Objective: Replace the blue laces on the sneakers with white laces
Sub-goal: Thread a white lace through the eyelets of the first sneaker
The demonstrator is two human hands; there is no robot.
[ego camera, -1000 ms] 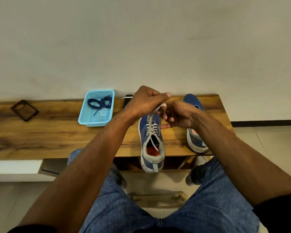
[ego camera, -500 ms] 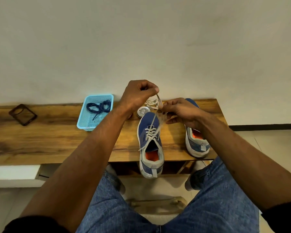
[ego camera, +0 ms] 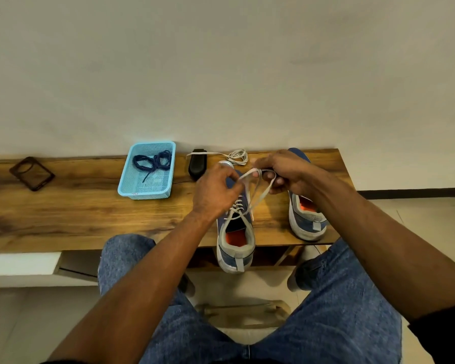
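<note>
White lace (ego camera: 258,190) is already threaded through the near sneaker (ego camera: 235,232) at centre frame, and both free ends rise from the top eyelets to my hands, so I judge I'm at the knot-tying step on this shoe. Left hand (ego camera: 216,190) sits just left of the tongue, fingers curled and pinching one strand; right hand (ego camera: 281,172) is right of centre, fingers curled round what looks like a loop of the other strand. Both strands are taut, which keeps the crossings snug while the knot forms. The sneaker's heel overhangs the front edge of the wooden bench (ego camera: 76,219), toe pointing toward the wall, so the eyelets face me. Second sneaker (ego camera: 305,216) stands to the right, partly behind my right wrist; can't tell how it's laced. Blue laces (ego camera: 153,162) lie bundled in the light blue basket (ego camera: 145,190), upper left of centre, well apart from the shoes, so they're out of the way. A coiled white lace (ego camera: 238,156) lies at the back edge near the wall, probably the spare for the other shoe. A black object (ego camera: 197,164) lies beside it, and a dark phone case (ego camera: 32,174) sits far left. Risk, as I see it: losing tension loosens the crossings.
</note>
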